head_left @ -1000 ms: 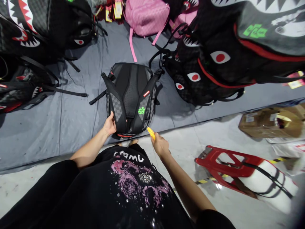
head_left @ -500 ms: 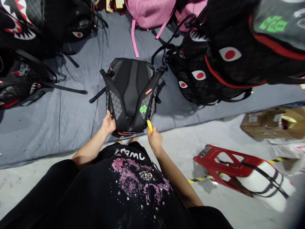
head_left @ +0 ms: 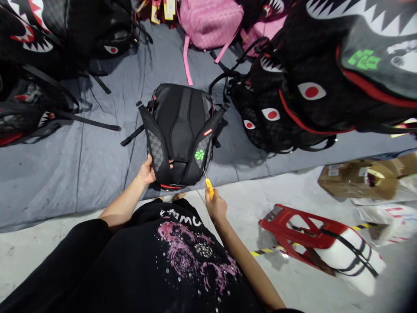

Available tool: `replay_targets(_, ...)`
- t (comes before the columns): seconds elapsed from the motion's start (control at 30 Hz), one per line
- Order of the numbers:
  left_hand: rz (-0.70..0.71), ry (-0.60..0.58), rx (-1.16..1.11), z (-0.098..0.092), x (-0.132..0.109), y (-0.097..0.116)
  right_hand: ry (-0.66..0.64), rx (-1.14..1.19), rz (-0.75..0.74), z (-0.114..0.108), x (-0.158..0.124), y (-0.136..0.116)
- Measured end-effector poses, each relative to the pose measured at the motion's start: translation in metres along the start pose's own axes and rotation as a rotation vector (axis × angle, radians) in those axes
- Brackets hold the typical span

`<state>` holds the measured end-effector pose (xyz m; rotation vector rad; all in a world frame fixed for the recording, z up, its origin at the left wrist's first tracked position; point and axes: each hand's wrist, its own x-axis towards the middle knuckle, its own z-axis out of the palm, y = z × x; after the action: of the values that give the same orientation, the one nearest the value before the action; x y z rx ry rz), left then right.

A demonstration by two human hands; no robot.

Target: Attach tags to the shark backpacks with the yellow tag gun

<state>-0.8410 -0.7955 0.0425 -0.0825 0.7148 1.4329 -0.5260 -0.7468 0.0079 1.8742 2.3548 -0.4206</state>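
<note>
A black backpack [head_left: 181,126] lies back-side up on a grey cloth [head_left: 81,161], its checkered straps facing me and a green logo on the right strap. My left hand [head_left: 147,170] grips the near left edge of the backpack, fingers curled round the strap's base. My right hand [head_left: 215,205] is closed on a small yellow-handled cutter [head_left: 209,187] whose thin blade points up at the backpack's near right corner.
Black shark-face backpacks are piled at the left [head_left: 35,52] and right [head_left: 309,91]. Pink backpacks [head_left: 208,21] lie at the back. A toppled red stool [head_left: 302,237] and a brown packet [head_left: 355,178] sit on the white floor to the right.
My right hand with the cutter has drawn slightly back and down from the backpack's corner. My left hand has shifted its grip further onto the strap. The view has tilted a little.
</note>
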Motion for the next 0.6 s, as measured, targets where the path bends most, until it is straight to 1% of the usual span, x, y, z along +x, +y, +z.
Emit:
replay_targets(0.17,-0.022,-0.005,-0.004,0.001,0.005,0.001,0.019,0.023,0.005,-0.002,-0.011,0.002)
replay_targets(0.4,-0.046,0.001,0.015,0.0,0.011,0.002,-0.014,0.055,0.07,-0.004,-0.012,0.0)
replay_targets(0.47,-0.043,-0.002,0.013,0.003,0.012,0.002,-0.031,0.07,0.076,-0.007,-0.023,0.007)
replay_targets(0.5,-0.036,-0.005,0.01,0.005,0.012,0.002,-0.043,0.081,0.082,-0.007,-0.032,0.012)
replay_targets(0.6,-0.018,-0.01,0.001,0.013,0.011,0.001,-0.115,0.123,0.064,-0.006,-0.072,0.028)
